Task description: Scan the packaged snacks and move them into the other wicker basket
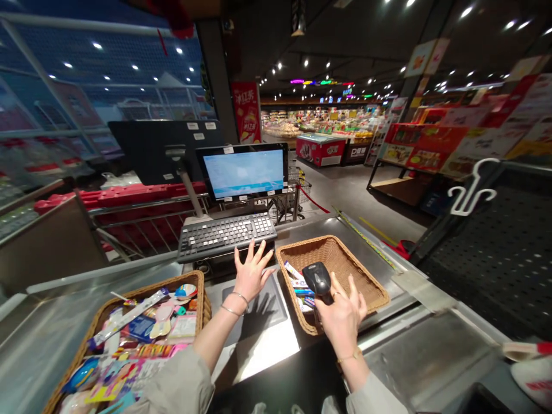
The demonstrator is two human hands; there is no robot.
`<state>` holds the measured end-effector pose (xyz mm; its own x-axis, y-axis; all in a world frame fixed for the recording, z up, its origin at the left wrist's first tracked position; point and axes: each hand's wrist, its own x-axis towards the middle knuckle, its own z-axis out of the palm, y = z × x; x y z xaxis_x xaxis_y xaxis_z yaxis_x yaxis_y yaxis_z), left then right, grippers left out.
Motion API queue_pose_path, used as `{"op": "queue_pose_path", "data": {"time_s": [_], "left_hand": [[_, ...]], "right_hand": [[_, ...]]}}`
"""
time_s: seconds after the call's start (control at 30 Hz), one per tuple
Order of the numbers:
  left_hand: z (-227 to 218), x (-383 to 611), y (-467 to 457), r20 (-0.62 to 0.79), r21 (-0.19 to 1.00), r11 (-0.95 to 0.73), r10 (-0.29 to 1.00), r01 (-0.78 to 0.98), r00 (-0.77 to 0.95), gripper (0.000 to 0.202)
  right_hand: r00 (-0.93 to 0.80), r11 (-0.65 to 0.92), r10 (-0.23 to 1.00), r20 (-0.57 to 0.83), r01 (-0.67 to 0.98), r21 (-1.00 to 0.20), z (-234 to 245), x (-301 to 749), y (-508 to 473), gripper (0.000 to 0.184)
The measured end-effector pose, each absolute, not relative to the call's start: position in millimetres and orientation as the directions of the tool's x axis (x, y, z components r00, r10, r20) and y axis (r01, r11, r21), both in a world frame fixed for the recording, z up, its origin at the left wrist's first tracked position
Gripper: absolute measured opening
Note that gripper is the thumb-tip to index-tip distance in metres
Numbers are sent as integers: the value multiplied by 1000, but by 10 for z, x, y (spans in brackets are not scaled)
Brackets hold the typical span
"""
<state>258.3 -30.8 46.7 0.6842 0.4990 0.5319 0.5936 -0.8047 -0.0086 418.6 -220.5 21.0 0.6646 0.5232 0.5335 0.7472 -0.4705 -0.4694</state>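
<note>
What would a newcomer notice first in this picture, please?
Probably the black handheld barcode scanner in the right hand, over the right-side wicker basket. Next, the left-side wicker basket, heaped with colourful packaged goods, and the lit monitor behind the keyboard.

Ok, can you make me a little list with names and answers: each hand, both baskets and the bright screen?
Left hand: grip open and empty, near the keyboard
Right hand: grip on a black scanner
Left basket: full of colourful little packages
Right basket: some packets along its left side
Bright screen: lit, behind the keyboard
</note>
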Motion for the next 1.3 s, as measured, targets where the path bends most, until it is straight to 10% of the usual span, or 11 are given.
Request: {"op": "queue_pose_path", "data": {"time_s": [1.3], "left_hand": [[49,65,-449,246,-33,-405,883,914,400,72]], "right_hand": [[326,-75,813,481,880,-470,211,2829,-1408,23]]}}
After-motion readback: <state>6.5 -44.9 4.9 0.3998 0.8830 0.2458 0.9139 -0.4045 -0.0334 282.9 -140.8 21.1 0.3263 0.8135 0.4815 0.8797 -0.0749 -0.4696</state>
